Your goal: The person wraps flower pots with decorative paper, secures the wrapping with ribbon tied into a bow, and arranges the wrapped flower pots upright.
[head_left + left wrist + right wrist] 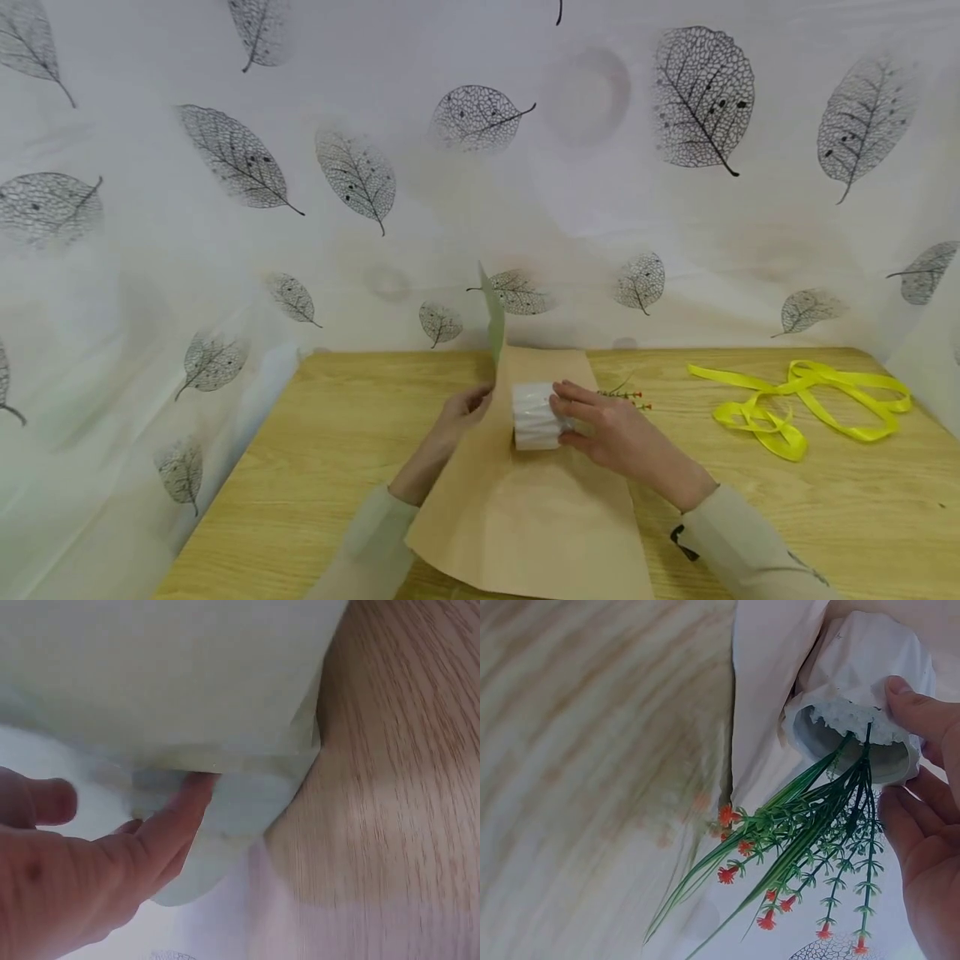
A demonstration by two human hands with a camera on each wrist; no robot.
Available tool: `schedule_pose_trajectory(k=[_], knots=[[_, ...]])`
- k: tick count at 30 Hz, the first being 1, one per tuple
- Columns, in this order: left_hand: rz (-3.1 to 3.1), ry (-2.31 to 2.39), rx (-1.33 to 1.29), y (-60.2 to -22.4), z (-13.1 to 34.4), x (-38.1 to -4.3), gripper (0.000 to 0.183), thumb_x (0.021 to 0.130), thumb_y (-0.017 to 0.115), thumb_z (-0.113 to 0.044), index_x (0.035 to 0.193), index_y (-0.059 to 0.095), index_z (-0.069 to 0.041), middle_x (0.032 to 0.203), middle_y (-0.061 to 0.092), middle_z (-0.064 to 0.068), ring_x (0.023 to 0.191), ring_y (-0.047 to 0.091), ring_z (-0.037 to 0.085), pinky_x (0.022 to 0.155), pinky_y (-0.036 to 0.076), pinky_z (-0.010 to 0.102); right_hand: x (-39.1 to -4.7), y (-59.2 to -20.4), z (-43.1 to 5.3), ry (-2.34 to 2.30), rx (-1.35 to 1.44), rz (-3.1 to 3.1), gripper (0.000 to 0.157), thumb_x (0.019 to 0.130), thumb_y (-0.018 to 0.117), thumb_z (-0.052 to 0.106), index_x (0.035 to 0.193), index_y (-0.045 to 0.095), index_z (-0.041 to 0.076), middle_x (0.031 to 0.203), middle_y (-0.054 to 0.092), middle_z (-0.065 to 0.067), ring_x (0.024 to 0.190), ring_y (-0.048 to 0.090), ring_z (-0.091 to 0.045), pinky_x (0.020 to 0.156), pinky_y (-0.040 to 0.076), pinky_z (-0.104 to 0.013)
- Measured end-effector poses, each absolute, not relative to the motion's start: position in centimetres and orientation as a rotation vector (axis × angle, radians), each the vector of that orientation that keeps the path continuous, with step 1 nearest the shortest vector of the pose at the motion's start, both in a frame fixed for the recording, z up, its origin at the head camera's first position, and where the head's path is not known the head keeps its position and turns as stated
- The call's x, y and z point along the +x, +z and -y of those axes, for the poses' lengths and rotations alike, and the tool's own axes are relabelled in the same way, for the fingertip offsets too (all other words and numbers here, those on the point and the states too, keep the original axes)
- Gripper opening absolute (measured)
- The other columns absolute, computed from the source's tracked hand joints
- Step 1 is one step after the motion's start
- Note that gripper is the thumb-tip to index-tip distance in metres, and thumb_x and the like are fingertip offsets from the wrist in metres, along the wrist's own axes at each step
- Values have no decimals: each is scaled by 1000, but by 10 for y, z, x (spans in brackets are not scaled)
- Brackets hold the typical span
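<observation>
A white ridged flowerpot (536, 417) lies on its side on a long sheet of brown paper (555, 517). My right hand (611, 429) grips it near the rim, thumb on one side and fingers on the other. Out of its mouth, in the right wrist view, come artificial green stems with small orange-red flowers (810, 847); white filling shows inside. On the left, the paper stands raised, and my left hand (459, 417) is behind it. Seen from the left wrist, the left hand's fingers (169, 825) reach against a fold of the paper, with the thumb apart from it.
A loose yellow ribbon (806, 400) lies in loops on the wooden table (337, 467) at the right. Behind the table hangs a white cloth (390, 50) printed with dark leaves. The paper reaches the near part of the table.
</observation>
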State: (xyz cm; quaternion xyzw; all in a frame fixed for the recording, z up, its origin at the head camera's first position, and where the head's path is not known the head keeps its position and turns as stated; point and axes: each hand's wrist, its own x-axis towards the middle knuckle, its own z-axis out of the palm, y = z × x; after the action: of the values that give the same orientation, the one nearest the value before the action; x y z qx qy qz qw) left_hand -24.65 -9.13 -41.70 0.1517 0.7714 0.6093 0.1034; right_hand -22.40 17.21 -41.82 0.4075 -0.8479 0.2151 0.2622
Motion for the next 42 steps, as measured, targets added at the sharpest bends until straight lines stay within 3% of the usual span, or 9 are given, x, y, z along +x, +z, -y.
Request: schedule_pose_trajectory(k=[4,9,15,20,26,31,35,38,42], knots=[[-2119,1871,318,-396,77,-226,52,108,51,-22,153,41,2,149,51,28,126,61,35,93,60,41,-224,-419,-171,576,1107,2277,51,70,91,4,118,74,-4,126,70,-23,110,72,-35,77,62,-36],[-2194,1884,317,-400,75,-226,50,102,62,-17,148,51,-2,144,55,26,117,66,36,86,61,38,-224,-419,-171,584,1105,2278,52,70,91,3,118,74,-4,128,70,-23,113,70,-37,78,62,-37],[-2289,1854,351,-403,75,-228,46,99,66,-17,142,58,-4,140,60,22,119,64,31,93,57,35,-219,-414,-171,652,1066,2330,50,76,86,-1,123,71,-5,130,68,-26,116,69,-39,79,62,-39],[-2310,1870,399,-403,73,-226,39,102,62,-17,138,62,-4,139,63,19,121,63,29,94,57,35,-212,-392,-175,724,953,2168,54,77,82,-6,129,67,-4,113,76,-20,85,77,-25,68,62,-33],[-2389,1823,432,-399,72,-224,38,100,65,-16,135,64,-4,138,63,20,120,63,29,95,56,37,-212,-356,-177,668,971,1975,41,106,56,31,137,64,4,95,79,-7,77,75,-17,64,58,-25],[-2368,1782,397,-400,73,-224,48,97,69,-19,142,59,-8,140,59,22,107,69,31,85,60,38,-217,-343,-172,631,1036,1936,40,108,48,33,128,69,7,96,72,-7,77,67,-18,59,51,-25],[-2338,1789,349,-400,73,-222,53,96,71,-21,145,56,-9,142,58,23,115,67,35,86,60,40,-222,-340,-166,625,1059,1920,32,107,51,25,124,70,6,113,64,-17,94,64,-27,68,54,-32],[-2321,1807,317,-400,71,-220,54,97,70,-21,146,55,-7,142,57,24,121,65,39,88,61,42,-224,-341,-161,606,1075,1901,28,106,53,18,124,70,4,122,65,-19,112,63,-36,87,57,-38],[-2343,1804,295,-400,69,-219,51,98,69,-20,145,56,-8,142,58,24,122,64,41,88,61,44,-224,-344,-158,598,1107,1876,28,106,50,16,116,73,2,117,71,-17,117,63,-39,105,52,-31]])
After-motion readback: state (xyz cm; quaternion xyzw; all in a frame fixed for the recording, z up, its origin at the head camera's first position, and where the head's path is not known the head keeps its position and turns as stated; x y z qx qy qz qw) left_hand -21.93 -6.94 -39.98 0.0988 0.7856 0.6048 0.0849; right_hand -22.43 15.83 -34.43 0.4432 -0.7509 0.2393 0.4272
